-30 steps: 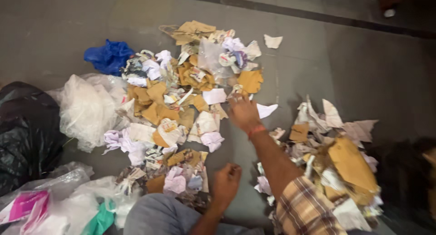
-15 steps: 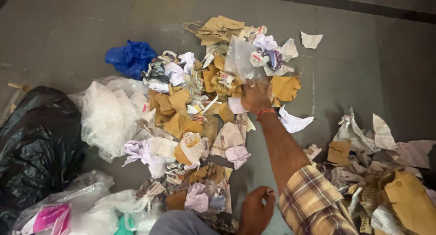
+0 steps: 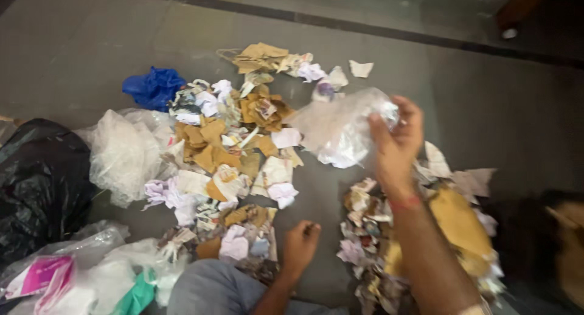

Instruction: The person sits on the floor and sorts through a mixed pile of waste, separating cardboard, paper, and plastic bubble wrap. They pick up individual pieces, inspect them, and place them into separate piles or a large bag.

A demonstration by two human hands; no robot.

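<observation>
Plastic bag (image 3: 340,129), clear and crumpled, hung from the right hand (image 3: 396,141), fingers pinched on its top edge, above the floor (image 3: 486,102) between the mixed scrap heap (image 3: 231,145) and the sorted paper pile (image 3: 420,236). Left hand (image 3: 301,245) rested on the floor in a loose fist, holding nothing. Best handling, I'd judge: grip firm, lift clear so no scraps cling or drag.

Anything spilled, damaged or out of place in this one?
Yes: torn, crumpled paper and cardboard scraps are strewn across the floor. One white scrap lies apart from the pile. The right hand holds up a clear plastic bag.
</observation>
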